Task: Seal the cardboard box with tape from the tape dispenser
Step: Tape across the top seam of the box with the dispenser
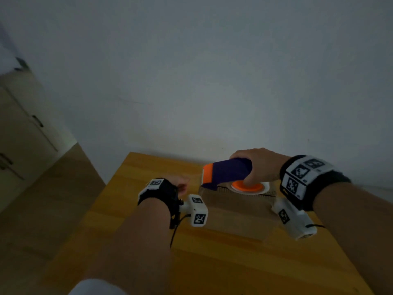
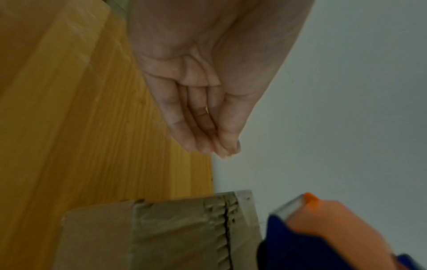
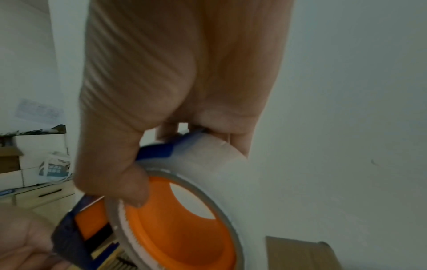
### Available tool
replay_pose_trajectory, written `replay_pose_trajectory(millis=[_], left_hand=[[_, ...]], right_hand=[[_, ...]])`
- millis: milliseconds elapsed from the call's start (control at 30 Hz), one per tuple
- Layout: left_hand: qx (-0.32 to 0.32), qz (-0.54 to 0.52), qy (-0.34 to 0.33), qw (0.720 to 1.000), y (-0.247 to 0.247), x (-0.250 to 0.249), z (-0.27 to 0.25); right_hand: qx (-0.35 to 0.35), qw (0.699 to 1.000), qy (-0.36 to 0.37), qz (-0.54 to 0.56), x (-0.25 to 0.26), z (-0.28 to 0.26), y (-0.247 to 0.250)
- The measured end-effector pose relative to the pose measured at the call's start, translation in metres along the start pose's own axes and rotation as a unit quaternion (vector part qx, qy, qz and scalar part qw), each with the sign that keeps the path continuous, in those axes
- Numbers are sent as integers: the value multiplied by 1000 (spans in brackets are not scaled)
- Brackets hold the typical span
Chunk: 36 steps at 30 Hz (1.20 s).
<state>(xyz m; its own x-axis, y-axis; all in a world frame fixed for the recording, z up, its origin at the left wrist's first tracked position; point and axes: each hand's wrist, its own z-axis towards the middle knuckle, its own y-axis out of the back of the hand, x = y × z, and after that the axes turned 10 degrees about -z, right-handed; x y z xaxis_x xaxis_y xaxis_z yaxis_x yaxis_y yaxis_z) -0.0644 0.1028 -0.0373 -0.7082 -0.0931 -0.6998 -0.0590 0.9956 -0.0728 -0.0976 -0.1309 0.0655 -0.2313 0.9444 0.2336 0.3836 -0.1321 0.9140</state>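
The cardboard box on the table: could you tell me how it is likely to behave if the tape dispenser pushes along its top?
The cardboard box looks low and flat, so it probably will not tip. It sits on a smooth wooden table with the left hand off it, so it may slide. The flap edge looks crumpled in the left wrist view, so the top may give under the tape dispenser.

Tape dispenser (image 1: 227, 173) perhaps hides the box's (image 1: 238, 211) far seam.

home room | cream cabinets (image 1: 19, 133) | wooden table (image 1: 148, 167) | plain wall (image 1: 212, 71)

Dim, soft, perhaps motion-blurred pictures
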Motion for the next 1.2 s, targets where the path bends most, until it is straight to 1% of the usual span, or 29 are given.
replay_pose_trajectory(millis=[100, 200, 267, 567, 700, 900, 1033, 1200], left_hand=[[-8, 18, 10, 1000, -1, 7, 8], [-16, 2, 9, 1000, 0, 11, 14], [-19, 11, 14, 1000, 0, 14, 20], [-19, 1, 10, 1000, -9, 15, 28], [-8, 6, 17, 1000, -13, 14, 27], [-1, -28, 18, 999, -16, 8, 30], [11, -49, 32, 998, -19, 11, 36], [10, -60, 18, 998, -24, 14, 39]], right_hand=[[-2, 1000, -2, -18, 1, 1, -7], [-3, 999, -1, -33, 1, 2, -11], [0, 999, -4, -39, 1, 3, -13], [2, 999, -18, -41, 0, 5, -19], [0, 999, -21, -43, -1, 5, -15], [-1, 999, -28, -32, -3, 8, -9], [3, 999, -31, -35, -4, 9, -13], [3, 999, -31, -36, -6, 11, -14]])
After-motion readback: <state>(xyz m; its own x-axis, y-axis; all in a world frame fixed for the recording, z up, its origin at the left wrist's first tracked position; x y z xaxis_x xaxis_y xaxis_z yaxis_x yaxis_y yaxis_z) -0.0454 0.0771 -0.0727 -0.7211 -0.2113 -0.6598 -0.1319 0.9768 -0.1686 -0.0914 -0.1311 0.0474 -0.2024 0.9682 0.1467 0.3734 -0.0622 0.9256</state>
